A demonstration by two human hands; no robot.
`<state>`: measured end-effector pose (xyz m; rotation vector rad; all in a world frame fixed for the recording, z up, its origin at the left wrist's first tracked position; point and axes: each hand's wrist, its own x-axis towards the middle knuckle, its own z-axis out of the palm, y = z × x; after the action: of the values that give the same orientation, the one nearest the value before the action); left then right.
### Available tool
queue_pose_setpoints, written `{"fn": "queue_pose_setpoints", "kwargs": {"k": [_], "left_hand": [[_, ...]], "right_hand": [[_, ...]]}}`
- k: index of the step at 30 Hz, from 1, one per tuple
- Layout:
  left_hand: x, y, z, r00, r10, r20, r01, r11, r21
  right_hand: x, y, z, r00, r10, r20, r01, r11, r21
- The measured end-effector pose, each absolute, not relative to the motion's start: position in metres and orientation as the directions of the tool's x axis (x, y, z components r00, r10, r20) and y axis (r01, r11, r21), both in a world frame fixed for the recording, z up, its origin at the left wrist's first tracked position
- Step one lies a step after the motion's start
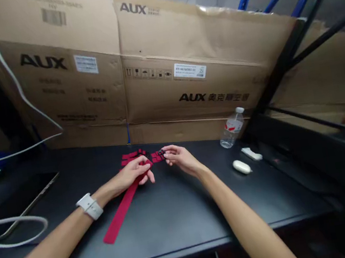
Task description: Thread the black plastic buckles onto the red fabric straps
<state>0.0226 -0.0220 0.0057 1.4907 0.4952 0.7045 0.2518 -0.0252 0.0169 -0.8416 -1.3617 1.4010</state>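
Forearms (248,221) flank red strap (121,217) — partly beneath the left hand (133,173).

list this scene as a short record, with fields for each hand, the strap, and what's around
left hand: fingers on the red strap; white watch on the wrist
right hand: fingertips at a small dark piece on the strap's right end
strap: one long tail slants toward the near edge
surface: dark table
right side: clear bottle, upright; two small white objects nearer
left side: white cable
behind: cardboard printed AUX
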Motion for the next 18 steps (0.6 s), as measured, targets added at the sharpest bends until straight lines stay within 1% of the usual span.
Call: {"fn": "queue_pose_setpoints", "kwargs": {"k": [3,6,10,13,18], "left_hand": [[0.021,-0.021,0.006,0.715,0.688,0.123,-0.032,-0.143,0.989],[0.021,-0.02,0.007,0.721,0.681,0.129,0.014,-0.2,0.98],[0.024,-0.021,0.005,0.744,0.649,0.158,-0.025,-0.21,0.977],[0.025,-0.022,0.004,0.746,0.643,0.174,-0.057,-0.199,0.978],[0.023,-0.023,0.005,0.729,0.658,0.19,-0.057,-0.218,0.974]], "right_hand": [[0.242,-0.033,0.02,-0.373,0.92,0.121,-0.178,0.057,-0.982],[0.235,-0.037,0.02,-0.427,0.9,0.091,-0.123,0.041,-0.992],[0.232,-0.038,0.018,-0.434,0.898,0.065,-0.041,0.053,-0.998],[0.23,-0.038,0.017,-0.435,0.898,0.069,-0.057,0.049,-0.997],[0.228,-0.039,0.017,-0.472,0.877,0.091,-0.115,0.042,-0.993]]}}
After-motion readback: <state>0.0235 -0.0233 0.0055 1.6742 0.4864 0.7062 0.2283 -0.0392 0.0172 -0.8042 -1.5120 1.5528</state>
